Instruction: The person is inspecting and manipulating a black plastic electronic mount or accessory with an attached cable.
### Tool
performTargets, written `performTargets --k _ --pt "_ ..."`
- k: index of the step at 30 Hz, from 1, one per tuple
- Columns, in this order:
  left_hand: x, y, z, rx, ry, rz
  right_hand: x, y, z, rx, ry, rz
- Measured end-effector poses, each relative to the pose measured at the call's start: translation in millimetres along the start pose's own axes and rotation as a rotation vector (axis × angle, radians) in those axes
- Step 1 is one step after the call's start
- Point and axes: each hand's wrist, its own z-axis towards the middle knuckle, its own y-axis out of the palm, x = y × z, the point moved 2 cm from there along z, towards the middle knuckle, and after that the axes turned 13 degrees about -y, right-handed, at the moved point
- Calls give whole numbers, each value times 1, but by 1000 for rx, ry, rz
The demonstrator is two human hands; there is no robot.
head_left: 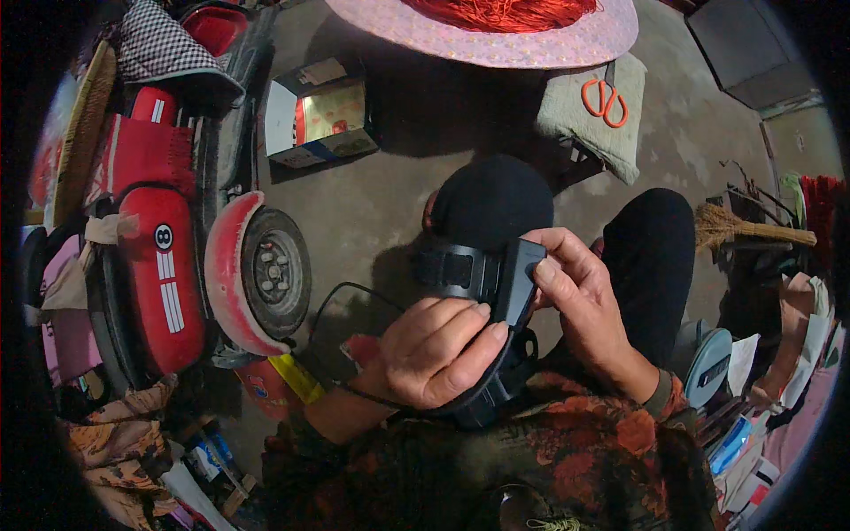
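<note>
Above my lap, my two hands hold a slim dark grey wedge-shaped device, whose exact kind I cannot make out. A black strap-like mount with a square opening adjoins its left side. My left hand is closed at the device's lower end, with the thumb and forefinger close together. My right hand pinches the upper right edge between thumb and fingers. A thin black cable loops out to the left and runs back past my left wrist. More black strap hangs below the hands.
Ahead stands a round pink-covered surface bearing red strands. Orange-handled scissors lie on a cloth-covered stool. An open box sits on the floor. A red vehicle is at left, a straw broom at right.
</note>
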Motion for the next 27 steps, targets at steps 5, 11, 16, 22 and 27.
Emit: performTargets --k 5,11,16,22,27 --pt "3 0 5 -71 20 5 -1 -2 0 12 -6 -56" --pt "0 5 4 -73 -144 -110 -3 -3 1 53 8 -9" --pt "6 3 0 -125 -537 -264 -3 -4 1 89 2 -20" --pt "16 -5 4 -270 -622 -214 -6 -2 -1 88 -34 -26" --pt "27 -18 8 -501 -646 -201 -1 -1 -1 31 -21 60"
